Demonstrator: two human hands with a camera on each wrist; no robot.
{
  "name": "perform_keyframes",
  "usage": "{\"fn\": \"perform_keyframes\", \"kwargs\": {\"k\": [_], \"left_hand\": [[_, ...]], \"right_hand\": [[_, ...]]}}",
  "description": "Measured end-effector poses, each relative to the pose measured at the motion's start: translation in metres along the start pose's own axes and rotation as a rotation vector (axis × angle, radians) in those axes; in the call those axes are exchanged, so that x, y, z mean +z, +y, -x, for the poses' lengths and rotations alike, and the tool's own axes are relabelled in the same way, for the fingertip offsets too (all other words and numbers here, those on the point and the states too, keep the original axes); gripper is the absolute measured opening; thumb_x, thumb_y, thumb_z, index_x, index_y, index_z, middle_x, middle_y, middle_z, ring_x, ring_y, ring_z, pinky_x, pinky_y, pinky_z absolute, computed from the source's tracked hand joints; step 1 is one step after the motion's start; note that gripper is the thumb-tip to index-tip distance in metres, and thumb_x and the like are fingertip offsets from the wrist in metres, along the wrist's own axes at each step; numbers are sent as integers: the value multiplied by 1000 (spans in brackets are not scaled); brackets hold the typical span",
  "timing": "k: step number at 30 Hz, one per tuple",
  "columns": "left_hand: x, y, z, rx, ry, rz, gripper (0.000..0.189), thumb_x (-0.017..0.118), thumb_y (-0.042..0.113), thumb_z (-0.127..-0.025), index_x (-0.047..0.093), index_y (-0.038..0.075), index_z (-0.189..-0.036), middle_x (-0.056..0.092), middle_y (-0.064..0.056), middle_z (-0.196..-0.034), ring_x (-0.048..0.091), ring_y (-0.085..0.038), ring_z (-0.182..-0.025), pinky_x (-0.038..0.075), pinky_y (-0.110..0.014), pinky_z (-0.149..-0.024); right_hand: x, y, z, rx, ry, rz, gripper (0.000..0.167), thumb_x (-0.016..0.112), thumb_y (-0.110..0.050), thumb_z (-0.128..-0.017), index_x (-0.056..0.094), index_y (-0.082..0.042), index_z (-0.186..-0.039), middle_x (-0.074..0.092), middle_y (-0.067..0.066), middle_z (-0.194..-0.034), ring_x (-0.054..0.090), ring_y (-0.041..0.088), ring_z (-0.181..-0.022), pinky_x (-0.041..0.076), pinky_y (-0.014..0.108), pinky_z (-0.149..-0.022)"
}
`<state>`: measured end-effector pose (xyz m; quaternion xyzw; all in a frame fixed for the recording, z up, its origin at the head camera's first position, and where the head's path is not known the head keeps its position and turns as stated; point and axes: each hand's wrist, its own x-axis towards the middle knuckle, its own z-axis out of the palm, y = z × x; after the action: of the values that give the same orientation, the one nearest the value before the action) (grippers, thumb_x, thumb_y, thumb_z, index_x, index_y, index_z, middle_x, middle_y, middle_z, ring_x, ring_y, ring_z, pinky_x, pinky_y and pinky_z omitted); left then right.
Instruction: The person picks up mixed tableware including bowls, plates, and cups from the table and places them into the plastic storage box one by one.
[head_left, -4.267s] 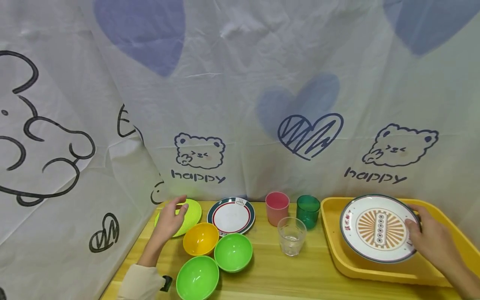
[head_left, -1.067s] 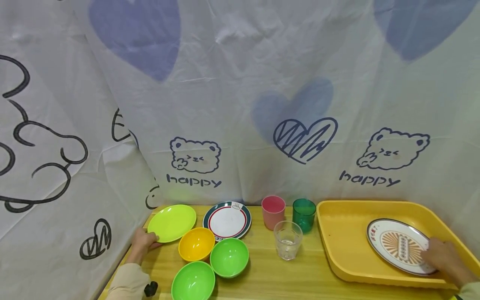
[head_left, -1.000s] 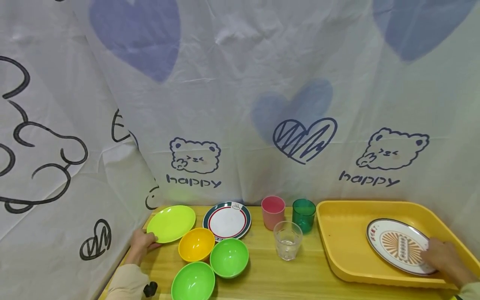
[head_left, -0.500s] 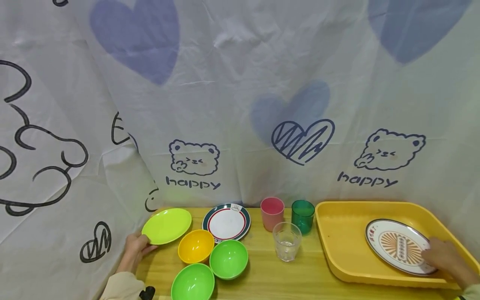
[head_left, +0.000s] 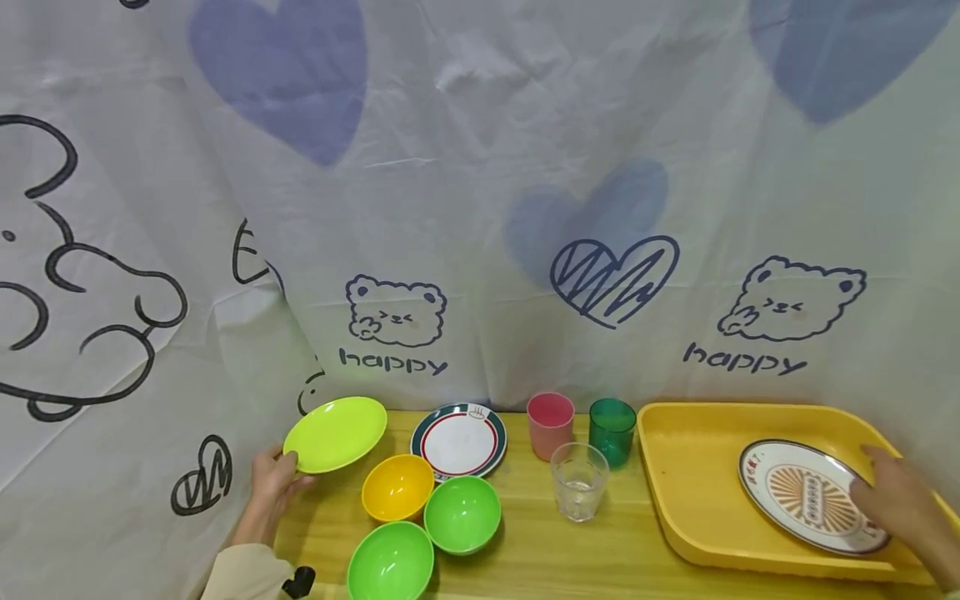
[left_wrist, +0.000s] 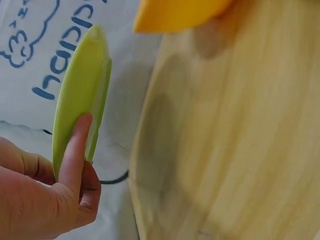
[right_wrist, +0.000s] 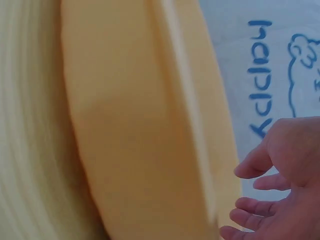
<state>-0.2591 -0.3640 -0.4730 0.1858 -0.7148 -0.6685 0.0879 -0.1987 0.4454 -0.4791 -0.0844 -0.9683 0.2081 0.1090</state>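
Note:
My left hand (head_left: 273, 479) pinches the near-left rim of a lime-green plate (head_left: 335, 435). In the left wrist view this plate (left_wrist: 82, 95) is seen edge-on, raised off the table, thumb on one face and fingers on the other. At the right, a white plate with an orange sunburst pattern (head_left: 806, 496) lies in the yellow tray (head_left: 697, 442). Just above that plate's right edge is my right hand (head_left: 903, 500), fingers spread and holding nothing. The right wrist view shows this hand (right_wrist: 285, 185) beside the tray's wall (right_wrist: 135, 125), its fingers apart and relaxed.
An orange bowl (head_left: 398, 488) and two green bowls (head_left: 462, 514) cluster left of centre. Behind them lies a white plate with a dark green rim (head_left: 459, 442). A pink cup (head_left: 551, 427), a green cup (head_left: 612, 433) and a clear glass (head_left: 580, 483) stand left of the tray. A printed cloth hangs behind.
The sunburst plate has been lowered into the tray and my right hand has let go of it. My left hand has taken hold of the lime-green plate, drawn it left and lifted it.

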Motion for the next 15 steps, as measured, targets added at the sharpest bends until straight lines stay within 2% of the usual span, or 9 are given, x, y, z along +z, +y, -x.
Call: {"fn": "perform_keyframes", "kwargs": {"k": [4,7,15], "left_hand": [[4,10,8,47,-33,5,58,33,-3,-98,17,-22,-151,43,-28,-123,62,-5,-68,62,-25,-62],[8,17,13,70,-34,-17,59,33,-2,-100,18,-18,-154,42,-28,-129,61,-3,-71,61,-24,-62],[11,31,24,96,-42,-27,56,32,2,-104,20,-13,-157,40,-27,-137,62,-1,-74,61,-24,-64]], "right_hand": [[-2,-14,0,-31,85,-22,55,49,-2,-92,30,28,-134,38,50,-114,43,65,-104,42,74,-87],[-1,-23,1,-22,115,-40,56,50,-6,-97,28,25,-139,36,49,-118,41,64,-106,41,74,-88],[5,-36,5,-30,135,-27,61,48,-22,-107,27,24,-141,35,48,-120,39,62,-110,38,75,-92]]}}
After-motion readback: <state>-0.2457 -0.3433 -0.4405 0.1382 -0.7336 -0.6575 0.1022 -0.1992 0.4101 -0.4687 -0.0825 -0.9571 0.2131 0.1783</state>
